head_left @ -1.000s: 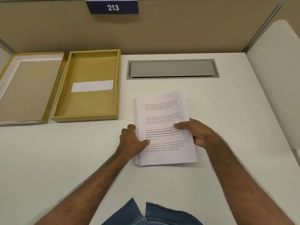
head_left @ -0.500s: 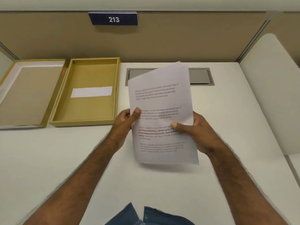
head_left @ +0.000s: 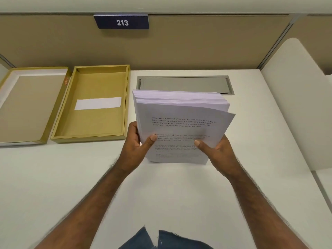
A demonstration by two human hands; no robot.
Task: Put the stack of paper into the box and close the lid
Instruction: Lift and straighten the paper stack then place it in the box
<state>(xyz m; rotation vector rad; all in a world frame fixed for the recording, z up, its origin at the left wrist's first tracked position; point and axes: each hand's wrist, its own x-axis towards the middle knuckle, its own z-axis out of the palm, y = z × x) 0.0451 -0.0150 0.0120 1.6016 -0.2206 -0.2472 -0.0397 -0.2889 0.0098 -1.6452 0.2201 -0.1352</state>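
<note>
White desk (head_left: 53,177): both hands grip paper stack (head_left: 181,126) upright beside open box (head_left: 93,105).

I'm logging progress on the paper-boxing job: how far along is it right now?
Done: the box sits open, its lid lying beside it. In hand: the left hand and right hand hold the stack of paper on end on the desk. Left: lay it in the box and close the lid.

Matt white printed sheets in the stack of paper (head_left: 181,123). Matt mustard cardboard for the box (head_left: 93,105), with a white paper label (head_left: 98,103) inside. Same card for the lid (head_left: 27,105), white-edged. Smooth matt white counter (head_left: 161,194). Brushed grey metal cable hatch (head_left: 183,84). Woven beige fabric partition (head_left: 197,45).
</note>
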